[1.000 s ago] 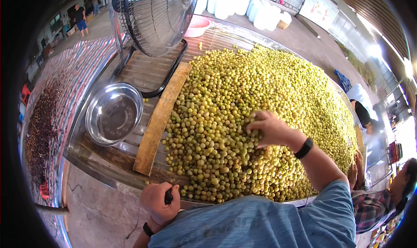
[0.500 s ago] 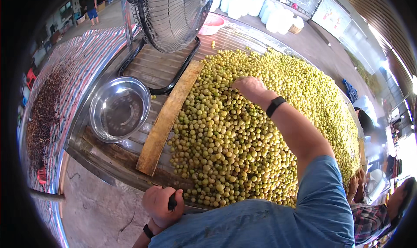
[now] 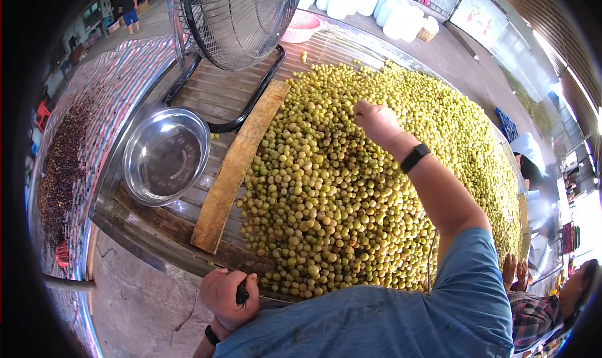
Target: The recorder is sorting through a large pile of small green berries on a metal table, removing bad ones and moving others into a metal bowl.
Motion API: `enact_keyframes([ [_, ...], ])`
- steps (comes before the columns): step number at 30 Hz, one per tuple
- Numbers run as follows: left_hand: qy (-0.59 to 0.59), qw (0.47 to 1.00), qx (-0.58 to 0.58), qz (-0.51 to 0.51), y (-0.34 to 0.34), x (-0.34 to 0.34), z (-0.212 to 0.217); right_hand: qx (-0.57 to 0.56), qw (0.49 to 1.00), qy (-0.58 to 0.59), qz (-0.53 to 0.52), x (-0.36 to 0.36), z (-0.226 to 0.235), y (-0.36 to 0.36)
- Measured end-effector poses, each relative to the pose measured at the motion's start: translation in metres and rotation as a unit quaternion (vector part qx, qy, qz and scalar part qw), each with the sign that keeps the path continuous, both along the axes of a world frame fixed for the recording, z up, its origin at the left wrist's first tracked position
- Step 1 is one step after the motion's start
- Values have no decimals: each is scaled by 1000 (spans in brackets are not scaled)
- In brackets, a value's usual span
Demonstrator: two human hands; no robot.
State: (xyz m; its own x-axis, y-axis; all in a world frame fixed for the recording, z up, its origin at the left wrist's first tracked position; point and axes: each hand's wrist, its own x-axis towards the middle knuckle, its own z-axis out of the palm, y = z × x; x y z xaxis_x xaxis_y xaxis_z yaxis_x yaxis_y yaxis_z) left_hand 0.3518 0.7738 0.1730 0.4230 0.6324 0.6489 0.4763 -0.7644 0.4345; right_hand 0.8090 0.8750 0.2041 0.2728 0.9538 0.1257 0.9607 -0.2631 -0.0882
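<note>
A broad heap of small round yellow-green fruits (image 3: 313, 195) covers the ribbed metal table. Over its middle is my right hand (image 3: 380, 123), fingers curled closed; whatever they hold, if anything, is hidden. My left hand (image 3: 229, 298) is wrapped round a small black object (image 3: 242, 291) at the table's near edge. Most of that object is covered by the fingers, so its kind cannot be made out. A wooden plank (image 3: 241, 167) lies along the heap's left side. Left of the plank, a shiny metal basin (image 3: 166, 157) stands with no fruit visible in it.
A large black fan (image 3: 238, 19) stands at the table's far left, near a pink basket (image 3: 301, 27). Striped sheeting (image 3: 125, 76) with dark pieces spread on it lies at left. Another person's hands (image 3: 514, 271) are at the heap's right edge. White jugs (image 3: 401, 22) stand behind.
My right hand has moved a little to the right over the heap, still closed. The whole view has shifted slightly. My left hand keeps its grip on the black object.
</note>
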Motion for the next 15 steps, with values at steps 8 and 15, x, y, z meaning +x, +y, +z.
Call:
enact_keyframes([
  [8, -9, 1000, -15, 2, -2, -3, -3, -45, 997, -47, -28, 0, 9, -57],
  [15, -10, 1000, 15, -10, 0, -2, 0, -33, 990, 5, 135, -20, 1, -76],
])
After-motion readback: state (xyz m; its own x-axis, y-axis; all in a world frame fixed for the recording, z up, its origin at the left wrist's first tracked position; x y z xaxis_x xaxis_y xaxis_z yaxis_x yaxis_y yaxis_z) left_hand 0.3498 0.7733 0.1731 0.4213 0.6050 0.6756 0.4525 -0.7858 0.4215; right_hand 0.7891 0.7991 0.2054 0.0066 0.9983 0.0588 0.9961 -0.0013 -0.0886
